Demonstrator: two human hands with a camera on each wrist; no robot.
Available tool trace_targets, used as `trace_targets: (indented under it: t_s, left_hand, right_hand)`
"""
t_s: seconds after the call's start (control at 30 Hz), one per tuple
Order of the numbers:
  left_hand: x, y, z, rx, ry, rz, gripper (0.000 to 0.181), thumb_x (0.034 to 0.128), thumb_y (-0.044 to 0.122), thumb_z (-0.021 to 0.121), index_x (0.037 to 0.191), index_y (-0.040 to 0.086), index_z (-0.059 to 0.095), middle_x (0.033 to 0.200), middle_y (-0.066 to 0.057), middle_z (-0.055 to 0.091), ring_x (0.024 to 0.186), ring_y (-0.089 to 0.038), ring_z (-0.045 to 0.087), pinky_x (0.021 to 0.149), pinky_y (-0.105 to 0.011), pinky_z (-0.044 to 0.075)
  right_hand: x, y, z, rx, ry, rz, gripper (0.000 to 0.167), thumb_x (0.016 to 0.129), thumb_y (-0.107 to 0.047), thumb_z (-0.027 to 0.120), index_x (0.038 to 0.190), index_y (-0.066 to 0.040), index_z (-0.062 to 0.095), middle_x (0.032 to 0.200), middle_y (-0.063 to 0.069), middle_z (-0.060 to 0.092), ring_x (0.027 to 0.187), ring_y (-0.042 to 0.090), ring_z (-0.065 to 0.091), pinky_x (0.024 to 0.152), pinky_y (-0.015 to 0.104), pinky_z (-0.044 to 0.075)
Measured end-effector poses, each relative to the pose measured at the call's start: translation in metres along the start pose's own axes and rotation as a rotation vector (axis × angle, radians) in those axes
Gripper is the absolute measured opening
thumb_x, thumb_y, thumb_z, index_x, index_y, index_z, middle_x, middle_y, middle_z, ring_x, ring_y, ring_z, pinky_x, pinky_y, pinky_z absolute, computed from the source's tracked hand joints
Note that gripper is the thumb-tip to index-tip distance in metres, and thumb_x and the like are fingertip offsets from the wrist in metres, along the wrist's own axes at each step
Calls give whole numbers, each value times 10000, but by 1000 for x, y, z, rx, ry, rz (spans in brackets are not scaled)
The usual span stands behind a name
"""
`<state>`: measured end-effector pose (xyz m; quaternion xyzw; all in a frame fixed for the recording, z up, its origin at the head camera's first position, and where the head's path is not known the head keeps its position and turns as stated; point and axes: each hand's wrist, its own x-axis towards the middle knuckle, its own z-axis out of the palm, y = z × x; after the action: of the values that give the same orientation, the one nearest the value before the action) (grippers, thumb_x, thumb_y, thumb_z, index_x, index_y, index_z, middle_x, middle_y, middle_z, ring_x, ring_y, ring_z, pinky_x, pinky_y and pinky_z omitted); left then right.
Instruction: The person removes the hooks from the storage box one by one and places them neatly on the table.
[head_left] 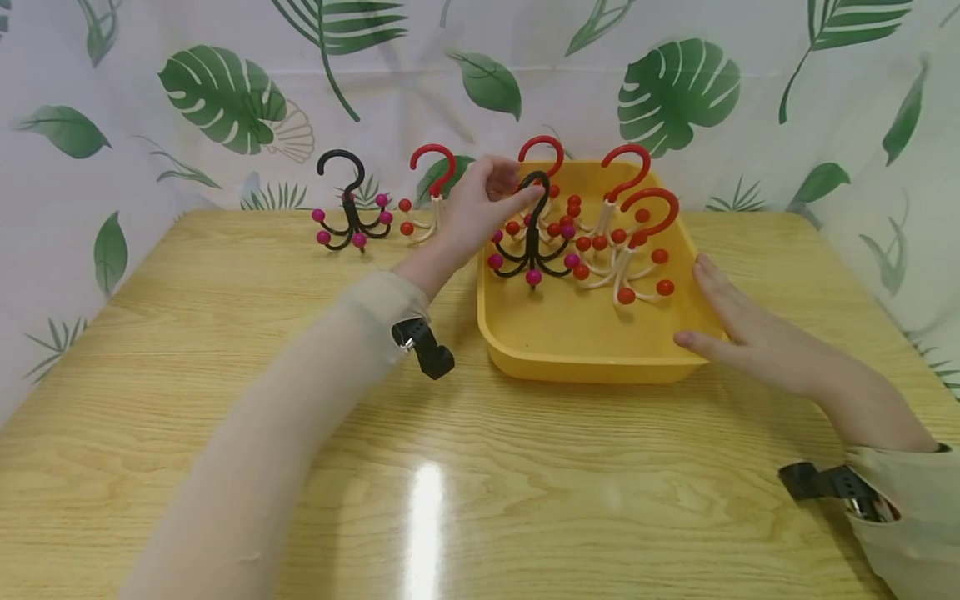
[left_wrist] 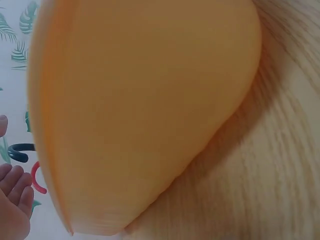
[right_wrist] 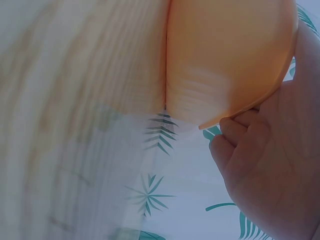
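Over the left side of a yellow plastic basin (head_left: 592,372), my left hand (head_left: 480,204) is at the curved top of a black hook hanger (head_left: 532,250) with magenta balls. In the left wrist view, a gap shows between its thumb and fingers around the black hook (left_wrist: 19,152). The hanger stands upright in the basin. My right hand (head_left: 757,333) holds the basin's right rim, thumb over the edge and fingers along the outside. Cream hangers with red hooks (head_left: 651,215) and red balls also sit in the basin.
Left of the basin, another black hanger (head_left: 350,208) and a cream one with a red hook (head_left: 435,171) stand near the back edge of the wooden table (head_left: 570,492). A leaf-patterned cloth (head_left: 555,75) hangs behind.
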<state>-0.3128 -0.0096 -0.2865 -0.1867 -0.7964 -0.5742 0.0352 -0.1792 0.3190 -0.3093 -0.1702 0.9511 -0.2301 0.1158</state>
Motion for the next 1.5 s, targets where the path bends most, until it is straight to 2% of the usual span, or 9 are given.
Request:
trace_targets:
  t_s: [0.23,0.43,0.9,1.1,1.5]
  left_hand:
    - [-1,-7,9,10,-15,15,461,855,325,722,1201,63,568,1044,-36,593,933,-150,556,789,-227,479]
    - [-1,-5,15,13,-11,7,354,868,272,712,1123,55,597,977,-46,625,876,-153,574,771,-227,490]
    - [2,6,26,19,100,-52,208,912,234,664,1032,64,660,953,-24,647,863,-155,568,739,-203,487]
    - [2,12,26,-17,104,-65,206,920,239,652,1032,68,673,937,-25,640,841,-165,565,732,-209,493]
    - [3,29,19,-23,128,-17,199,917,227,659,1033,67,684,931,-25,667,858,-146,592,744,-206,488]
  right_hand:
    - [1,1,0,-2,-6,8,925,951,-431,545,1500,-173,-152,1544,-40,-240,1420,260,-175,1089,616,43]
    - [1,0,1,1,1,8,926,946,-451,544,1500,-198,-153,1544,-50,-236,1422,250,-173,1082,628,51]
    - [1,1,0,5,3,2,930,946,-441,548,1501,-178,-152,1548,-33,-232,1422,253,-173,1088,619,43]
    - [2,1,1,4,1,1,932,947,-430,552,1500,-178,-155,1548,-27,-234,1422,260,-172,1084,624,49]
    - [2,2,1,18,-2,3,932,949,-422,551,1498,-179,-162,1548,-20,-238,1419,265,-179,1085,622,35]
